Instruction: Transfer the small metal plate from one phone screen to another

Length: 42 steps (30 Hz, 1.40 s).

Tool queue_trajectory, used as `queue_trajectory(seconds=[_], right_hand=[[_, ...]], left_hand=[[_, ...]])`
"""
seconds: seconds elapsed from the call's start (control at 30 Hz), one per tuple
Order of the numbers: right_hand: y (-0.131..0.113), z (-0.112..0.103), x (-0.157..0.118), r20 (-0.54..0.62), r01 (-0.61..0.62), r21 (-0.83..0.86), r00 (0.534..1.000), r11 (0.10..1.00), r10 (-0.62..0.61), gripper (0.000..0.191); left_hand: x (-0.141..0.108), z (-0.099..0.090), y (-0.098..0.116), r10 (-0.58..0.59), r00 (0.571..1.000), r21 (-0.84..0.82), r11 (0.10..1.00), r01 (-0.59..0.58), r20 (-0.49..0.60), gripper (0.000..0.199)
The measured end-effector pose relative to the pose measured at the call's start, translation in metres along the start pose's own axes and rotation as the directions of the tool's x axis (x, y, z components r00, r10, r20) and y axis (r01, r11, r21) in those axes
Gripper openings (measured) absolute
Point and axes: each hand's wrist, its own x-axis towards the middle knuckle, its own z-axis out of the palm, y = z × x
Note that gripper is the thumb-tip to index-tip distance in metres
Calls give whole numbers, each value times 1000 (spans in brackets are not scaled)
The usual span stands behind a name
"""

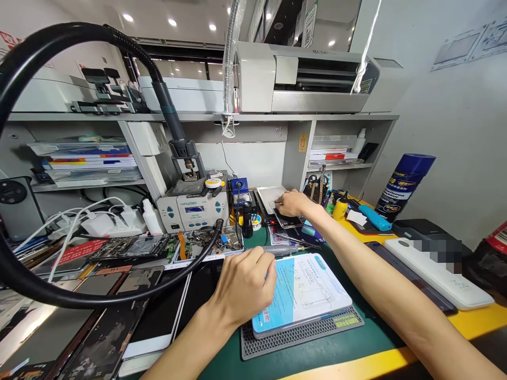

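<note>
My left hand is closed in a loose fist beside the left edge of a blue-and-white flat package; nothing shows in it. The package lies on a grey perforated mat. My right hand reaches to the back of the bench, its fingers closed at a dark, flat, phone-like panel. That panel lies against a flat device with a pale top and a small red light. The right fingertips are partly hidden. Just in front of the package's far edge lies a grey pen-shaped tool.
A thick black hose loops over the left side, joined to a hot-air station. Phone parts and screens crowd the left. A blue spray can, yellow bottle and white power bank stand or lie on the right.
</note>
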Motion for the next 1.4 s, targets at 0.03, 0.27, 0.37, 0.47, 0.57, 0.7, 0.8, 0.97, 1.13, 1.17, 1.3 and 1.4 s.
queue_trajectory(seconds=[0.03, 0.27, 0.37, 0.47, 0.57, 0.7, 0.8, 0.97, 1.13, 1.17, 1.3, 1.4], right_hand=[[0, 0, 0, -1, 1, 2, 1000, 1000, -1, 30], [0, 1, -1, -11, 3, 4, 1000, 1000, -2, 30], [0, 1, -1, -13, 1, 7, 1000, 1000, -1, 31], [0, 1, -2, -12, -2, 15, 1000, 1000, 2, 32], [1, 2, -2, -16, -2, 17, 1000, 1000, 2, 32], [2, 3, 0, -23, 3, 17, 1000, 1000, -3, 32], [3, 4, 0, -27, 5, 22, 1000, 1000, -4, 31], [3, 4, 0, -29, 4, 38, 1000, 999, -2, 32], [4, 3, -3, -50, 7, 50, 999, 999, -4, 33], [4, 3, -3, -56, 5, 50, 998, 999, -2, 32], [5, 6, -2, -83, -13, 44, 996, 999, 17, 31], [5, 9, 0, -104, -28, 37, 994, 999, 32, 31]], left_hand=[[0, 0, 0, 0, 1000, 0, 1000, 0, 3, 21], [0, 0, 2, 0, 1000, -4, 1000, 0, 22, 22], [0, 0, 2, 2, 1000, -6, 1000, -2, 25, 22], [0, 0, 3, 2, 1000, -7, 1000, -1, 25, 22], [-1, 1, 3, 0, 1000, -7, 1000, 0, 28, 22], [-1, 1, 3, 5, 999, -10, 1000, -4, 33, 22], [0, 1, 4, 7, 999, -14, 1000, -6, 38, 22], [0, 2, 4, 7, 999, -14, 1000, -7, 43, 22], [-2, 1, 3, 10, 999, -11, 1000, -10, 46, 22], [-2, 1, 4, 11, 999, -10, 1000, -10, 47, 22], [-1, 0, 4, 13, 999, -9, 1000, -13, 47, 22], [0, 1, 4, 16, 999, -8, 1000, -16, 46, 22]])
